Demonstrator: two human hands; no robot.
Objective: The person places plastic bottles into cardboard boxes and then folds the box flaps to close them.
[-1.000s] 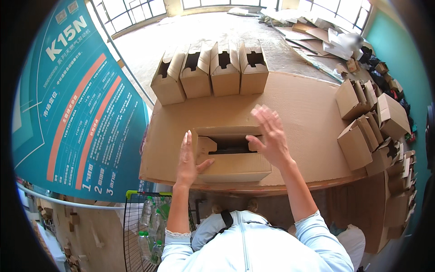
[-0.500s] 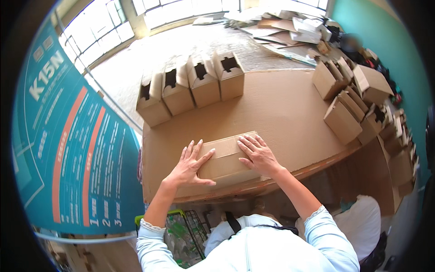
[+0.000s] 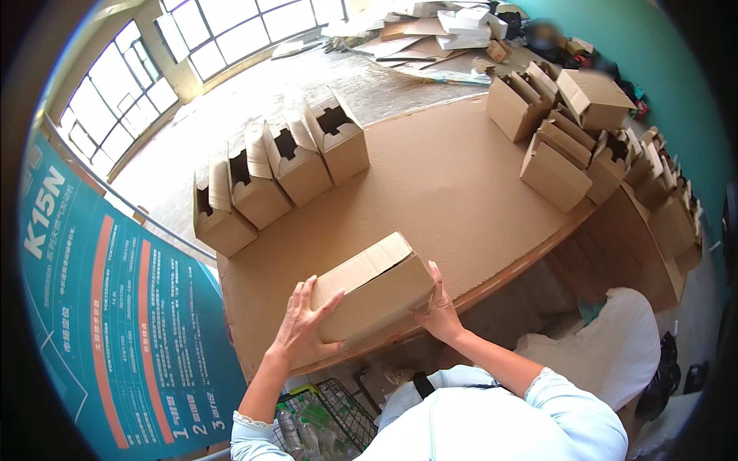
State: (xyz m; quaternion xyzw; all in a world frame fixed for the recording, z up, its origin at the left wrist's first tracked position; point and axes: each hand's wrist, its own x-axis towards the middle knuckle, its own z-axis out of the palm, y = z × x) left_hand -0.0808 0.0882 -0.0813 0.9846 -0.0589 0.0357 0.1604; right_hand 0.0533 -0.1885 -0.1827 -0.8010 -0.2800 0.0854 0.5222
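A long brown cardboard box (image 3: 384,296) lies at the near edge of the table between my two hands. Its top flap is folded over, with a narrow dark gap along one edge. My left hand (image 3: 306,321) grips the left end, fingers on top and thumb low against the near side. At the right end, my right hand (image 3: 438,311) presses against the short side with its fingers pointing up and its thumb by the lower near corner. The box is held from both ends.
Several open-topped cardboard boxes (image 3: 280,165) stand in a row at the table's (image 3: 438,192) far left. More boxes (image 3: 557,165) crowd the right end. A teal banner (image 3: 100,307) rises at the left. A wire basket of bottles (image 3: 323,419) sits below the near edge.
My hands have gone from lying flat on the box top to gripping its two ends. More of its near side now shows. The view has swung to the left.
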